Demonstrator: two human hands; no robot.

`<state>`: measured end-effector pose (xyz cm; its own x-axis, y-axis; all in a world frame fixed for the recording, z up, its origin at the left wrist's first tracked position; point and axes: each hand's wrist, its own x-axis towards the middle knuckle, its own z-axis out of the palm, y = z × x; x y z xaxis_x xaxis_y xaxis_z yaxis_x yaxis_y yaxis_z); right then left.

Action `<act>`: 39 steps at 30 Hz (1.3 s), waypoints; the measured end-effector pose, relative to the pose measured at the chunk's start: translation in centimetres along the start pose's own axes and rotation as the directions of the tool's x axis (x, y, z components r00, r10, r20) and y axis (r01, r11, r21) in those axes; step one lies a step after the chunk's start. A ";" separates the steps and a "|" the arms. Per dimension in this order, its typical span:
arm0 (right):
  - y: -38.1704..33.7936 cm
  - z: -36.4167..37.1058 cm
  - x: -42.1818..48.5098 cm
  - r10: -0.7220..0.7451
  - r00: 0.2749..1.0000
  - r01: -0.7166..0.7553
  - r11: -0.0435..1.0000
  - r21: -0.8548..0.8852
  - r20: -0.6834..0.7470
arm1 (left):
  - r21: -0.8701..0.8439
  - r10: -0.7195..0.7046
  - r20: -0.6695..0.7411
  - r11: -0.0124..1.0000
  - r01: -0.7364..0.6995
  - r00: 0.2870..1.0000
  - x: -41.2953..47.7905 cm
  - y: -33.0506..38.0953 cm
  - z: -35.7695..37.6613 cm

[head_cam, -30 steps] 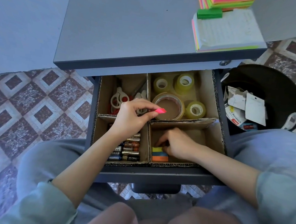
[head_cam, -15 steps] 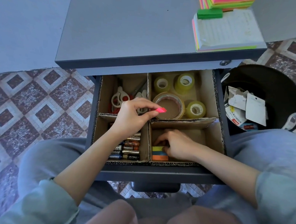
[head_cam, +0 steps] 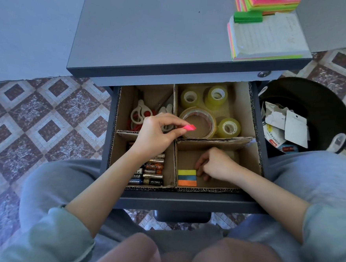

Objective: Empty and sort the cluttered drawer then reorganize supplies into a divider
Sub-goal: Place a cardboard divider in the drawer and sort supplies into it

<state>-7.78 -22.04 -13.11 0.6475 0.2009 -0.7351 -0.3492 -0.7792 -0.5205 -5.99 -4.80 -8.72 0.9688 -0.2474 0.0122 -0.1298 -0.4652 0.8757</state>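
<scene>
— Right hand (head_cam: 217, 164) first: where does it sit?
— Down in the near right compartment of the cardboard divider (head_cam: 173, 167), knuckles up and fingers curled. The fingertips lie against the right edge of the stack of colour strips (head_cam: 187, 177), which is yellow, blue and orange and lies flat in that compartment's near left corner. Whether the hand pinches the stack or only touches it, I cannot tell.
— And the other one?
— The left hand (head_cam: 153, 135) hangs above the middle of the divider, where its walls cross. Thumb and forefinger pinch a small pink sticky pad (head_cam: 189, 127), held in the air over the near rim of the big tape roll (head_cam: 198, 111).
— What lies in the other compartments?
— Batteries (head_cam: 151, 173) are in rows in the near left one, partly under the left forearm. The far left one holds scissors (head_cam: 137, 114) with white and red handles. The far right one has the big roll and three small yellowish tape rolls (head_cam: 228, 128) around it.
— Beyond the drawer (head_cam: 183, 200)?
— A grey desk top (head_cam: 154, 37) overhangs its far end. At the right corner of the top there is a lined notepad (head_cam: 266, 37), with a small green pad (head_cam: 247, 17) on it and pink and green pads behind. On the floor just right of the drawer stands a black bin (head_cam: 323, 112) holding torn packaging
</scene>
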 end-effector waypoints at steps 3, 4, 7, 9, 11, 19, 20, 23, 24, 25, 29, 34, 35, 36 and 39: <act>-0.2 0.1 0.1 -0.006 1.000 0.006 1.000 -0.009 -0.001 | -0.001 -0.002 -0.001 1.000 0.002 1.000 0.0 -0.1 0.0; -0.2 0.1 0.1 -0.005 1.000 0.005 1.000 -0.007 -0.001 | 0.001 -0.005 -0.002 1.000 0.005 1.000 0.0 -0.1 0.0; -0.1 0.1 0.2 -0.003 1.000 0.003 1.000 0.001 0.008 | 0.004 -0.003 -0.001 1.000 0.003 1.000 0.1 -0.1 0.0; -0.2 0.1 0.1 -0.017 1.000 0.017 1.000 -0.014 0.015 | 0.004 -0.003 0.000 1.000 0.003 1.000 0.1 -0.1 0.0; -0.3 0.0 0.0 -0.072 0.997 0.072 0.994 -0.082 -0.005 | 0.004 -0.002 0.000 1.000 0.002 1.000 0.1 -0.2 0.0; -0.4 0.1 -0.1 -0.213 0.976 0.198 0.959 -0.203 -0.052 | 0.021 -0.002 -0.004 1.000 0.002 1.000 0.2 -0.3 0.1; -0.4 0.2 -0.1 -0.215 0.975 0.200 0.958 -0.207 -0.049 | 0.023 -0.003 -0.005 1.000 0.003 1.000 0.2 -0.3 0.1; -0.5 0.1 -0.2 -0.224 0.973 0.207 0.956 -0.208 -0.058 | 0.025 -0.005 -0.009 1.000 0.005 1.000 0.1 -0.2 0.1; -0.6 0.0 -0.4 -0.234 0.970 0.216 0.951 -0.222 -0.060 | 0.022 -0.007 -0.008 1.000 0.007 1.000 0.1 -0.2 0.1; -0.7 -0.2 -0.6 -0.262 0.963 0.237 0.936 -0.260 -0.064 | 0.015 -0.012 -0.006 1.000 0.012 1.000 0.1 -0.1 0.1; -1.3 -1.3 -2.5 -0.396 0.918 0.356 0.862 -0.361 -0.040 | -0.033 -0.060 0.022 0.998 0.061 0.998 0.0 0.6 -0.4; -1.7 -5.7 -4.8 -0.380 0.919 0.378 0.925 0.037 0.102 | 0.027 -0.120 0.055 0.993 0.118 0.991 -0.4 2.0 -1.3; -1.6 -7.1 -5.2 -0.383 0.914 0.369 0.922 0.118 0.132 | 0.068 -0.139 0.079 0.989 0.134 0.987 -0.4 2.5 -1.4; -1.4 -8.3 -5.4 -0.398 0.909 0.374 0.910 0.179 0.124 | 0.133 -0.165 0.126 0.980 0.148 0.978 -0.4 3.1 -1.5; -0.8 -10.5 -4.8 -0.426 0.898 0.439 0.842 0.313 -0.113 | 0.369 -0.244 0.336 0.923 0.111 0.910 -0.1 4.4 -1.0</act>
<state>-3.48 -28.65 -4.57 0.8066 0.4451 -0.3889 -0.2217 -0.3820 -0.8972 -6.47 -5.98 -4.41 0.8422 -0.3973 -0.3646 -0.0902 -0.7705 0.6310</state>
